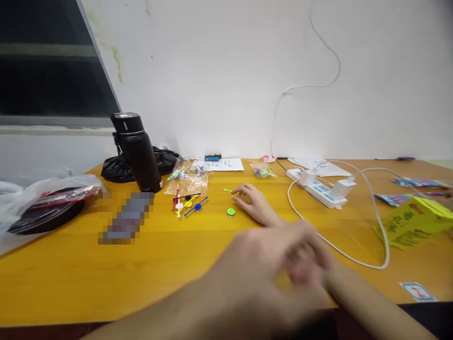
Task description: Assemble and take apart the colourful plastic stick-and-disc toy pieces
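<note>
Nearest of all, in front of the power strip (320,191), the left hand (260,281) is one big smear, its fingers too blurred to call full or empty, its forearm (155,309) chopped by the bottom edge! It covers part of the right forearm (371,297), too; left of the strip, fingertips of the right hand (260,208) meet a tiny green arrow (227,190), touching or not, impossible to call! Far left of the strip, a pixelated oblong (126,218) gives nothing away, and the white plastic bag (9,208) runs out of view! Right of the strip, the edge slices the yellow packet (414,224); above it, the white cord (340,66) leaves over the top
</note>
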Tool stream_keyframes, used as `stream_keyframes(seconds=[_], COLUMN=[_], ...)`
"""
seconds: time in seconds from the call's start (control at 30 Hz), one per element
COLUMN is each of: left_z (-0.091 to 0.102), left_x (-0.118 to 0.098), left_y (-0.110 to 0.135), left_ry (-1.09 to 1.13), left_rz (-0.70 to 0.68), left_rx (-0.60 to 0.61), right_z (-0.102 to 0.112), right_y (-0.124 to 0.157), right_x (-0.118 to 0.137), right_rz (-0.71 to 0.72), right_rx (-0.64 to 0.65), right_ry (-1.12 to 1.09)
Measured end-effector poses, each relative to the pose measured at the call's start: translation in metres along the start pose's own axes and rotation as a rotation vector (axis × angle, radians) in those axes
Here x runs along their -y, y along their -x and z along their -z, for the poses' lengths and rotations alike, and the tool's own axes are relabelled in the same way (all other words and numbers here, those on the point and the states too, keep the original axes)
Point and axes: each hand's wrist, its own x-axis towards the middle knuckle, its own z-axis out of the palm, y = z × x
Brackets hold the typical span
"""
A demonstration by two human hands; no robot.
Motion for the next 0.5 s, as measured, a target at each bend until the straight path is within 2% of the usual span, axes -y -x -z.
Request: stream_keyframes(seconds=[0.07,0.13,0.23,0.3,0.4,0.5], left_z=[0.016,0.031,0.049,0.055,0.058,0.058], left_x=[0.046,0.092,0.142,0.160,0.172,0.178], left_y=[-0.016,-0.026,-0.028,-0.024,-0.018,-0.019], left_ry=[-0.256,-0.501,-0.680,-0.654,-0.573,-0.445], left_rz=[0.036,0.027,0.065,0.090,0.117,0.122], left_rx=[-0.163,-0.246,-0.246,-0.239,-0.235,-0.274], right_z=[0.003,0.006,0.007,0.006,0.005,0.004], right_y=[0.000,0.001,0.000,0.000,-0.002,-0.004], right_x=[-0.014,-0.025,-0.035,-0.037,-0.035,-0.032], right_rz=[-0.081,-0.150,-0.204,-0.214,-0.208,-0.217], right_rx=[-0.077,-0.088,-0.052,-0.044,-0.058,-0.074], right_ry=[0.115,0.191,0.233,0.233,0.167,-0.070])
